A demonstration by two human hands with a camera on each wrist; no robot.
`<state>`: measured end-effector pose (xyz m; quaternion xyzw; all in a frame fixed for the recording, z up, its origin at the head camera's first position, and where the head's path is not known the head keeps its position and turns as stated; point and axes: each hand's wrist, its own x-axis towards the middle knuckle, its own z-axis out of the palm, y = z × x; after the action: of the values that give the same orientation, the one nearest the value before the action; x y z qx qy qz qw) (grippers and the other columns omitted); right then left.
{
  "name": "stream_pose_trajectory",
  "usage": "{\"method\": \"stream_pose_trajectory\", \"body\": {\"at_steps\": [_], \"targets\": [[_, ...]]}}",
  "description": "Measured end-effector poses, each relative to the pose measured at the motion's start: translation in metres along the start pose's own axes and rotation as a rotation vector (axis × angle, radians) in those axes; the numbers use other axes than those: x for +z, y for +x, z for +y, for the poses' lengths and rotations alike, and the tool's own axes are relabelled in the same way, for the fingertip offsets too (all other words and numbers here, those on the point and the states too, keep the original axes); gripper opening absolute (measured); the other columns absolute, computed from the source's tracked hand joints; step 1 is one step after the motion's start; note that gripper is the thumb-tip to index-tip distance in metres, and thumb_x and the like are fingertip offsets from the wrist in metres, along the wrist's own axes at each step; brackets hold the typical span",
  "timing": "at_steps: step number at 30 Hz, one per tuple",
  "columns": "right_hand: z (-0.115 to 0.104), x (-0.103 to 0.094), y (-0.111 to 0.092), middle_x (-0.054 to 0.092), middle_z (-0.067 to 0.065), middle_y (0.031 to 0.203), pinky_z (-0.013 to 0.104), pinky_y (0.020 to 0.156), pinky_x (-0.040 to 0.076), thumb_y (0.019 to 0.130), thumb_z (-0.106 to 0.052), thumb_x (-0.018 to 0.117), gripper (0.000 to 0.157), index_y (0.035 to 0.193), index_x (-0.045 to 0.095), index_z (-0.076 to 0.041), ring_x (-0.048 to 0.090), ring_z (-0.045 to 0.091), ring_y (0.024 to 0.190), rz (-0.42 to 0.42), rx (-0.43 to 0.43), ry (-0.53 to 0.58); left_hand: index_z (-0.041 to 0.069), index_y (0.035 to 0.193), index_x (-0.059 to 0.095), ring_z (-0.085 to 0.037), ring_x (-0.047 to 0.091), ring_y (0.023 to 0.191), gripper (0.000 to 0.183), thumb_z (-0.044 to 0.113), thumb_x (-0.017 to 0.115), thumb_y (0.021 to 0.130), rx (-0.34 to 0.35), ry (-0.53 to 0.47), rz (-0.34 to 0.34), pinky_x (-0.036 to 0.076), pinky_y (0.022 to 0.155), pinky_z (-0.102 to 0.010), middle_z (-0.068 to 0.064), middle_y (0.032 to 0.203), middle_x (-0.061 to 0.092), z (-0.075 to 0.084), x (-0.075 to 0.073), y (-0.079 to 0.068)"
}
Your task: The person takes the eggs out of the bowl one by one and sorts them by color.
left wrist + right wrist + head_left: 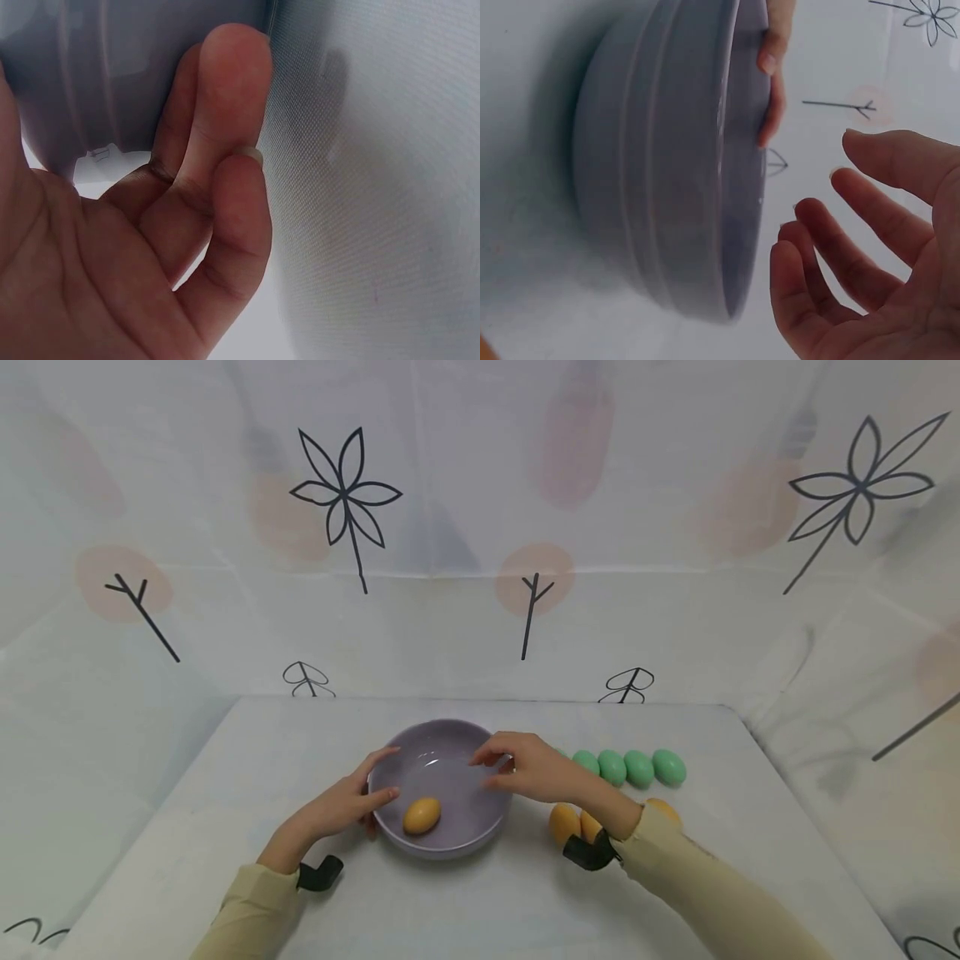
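Note:
A purple bowl (457, 768) stands on the table, with one yellow egg (422, 816) lying inside near its front left. My left hand (341, 802) holds the bowl's left side, its thumb and a finger reaching over the rim. In the left wrist view, other fingers (232, 90) curl against the bowl's outer wall. Over the bowl's right part hovers my right hand (525, 768), fingers loosely bent, nothing between them. The right wrist view shows that hand (877, 262) apart from the rim, with the bowl's ridged outer wall (652, 165) beside it.
Several green eggs (639, 769) form a row right of the bowl. Nearer, several yellow eggs (564, 822) lie partly hidden by my right forearm. Black straps (321, 873) circle both wrists. A patterned cloth (450, 635) hangs behind the white table (450, 910).

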<state>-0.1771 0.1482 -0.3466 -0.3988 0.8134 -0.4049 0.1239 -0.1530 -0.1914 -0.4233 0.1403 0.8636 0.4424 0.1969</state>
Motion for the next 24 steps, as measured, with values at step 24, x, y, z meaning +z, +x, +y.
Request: {"method": "stream_pose_trajectory", "body": {"at_steps": [24], "targets": [[-0.033, 0.035, 0.098, 0.068, 0.001, 0.120, 0.025, 0.089, 0.046, 0.092, -0.017, 0.073, 0.031, 0.123, 0.071, -0.015, 0.060, 0.018, 0.112, -0.412, 0.023, -0.364, 0.032, 0.157, 0.015, -0.028, 0.063, 0.065, 0.070, 0.045, 0.056, 0.101, -0.016, -0.018, -0.016, 0.044, 0.072, -0.040, -0.011, 0.069, 0.066, 0.002, -0.001, -0.001]]}}
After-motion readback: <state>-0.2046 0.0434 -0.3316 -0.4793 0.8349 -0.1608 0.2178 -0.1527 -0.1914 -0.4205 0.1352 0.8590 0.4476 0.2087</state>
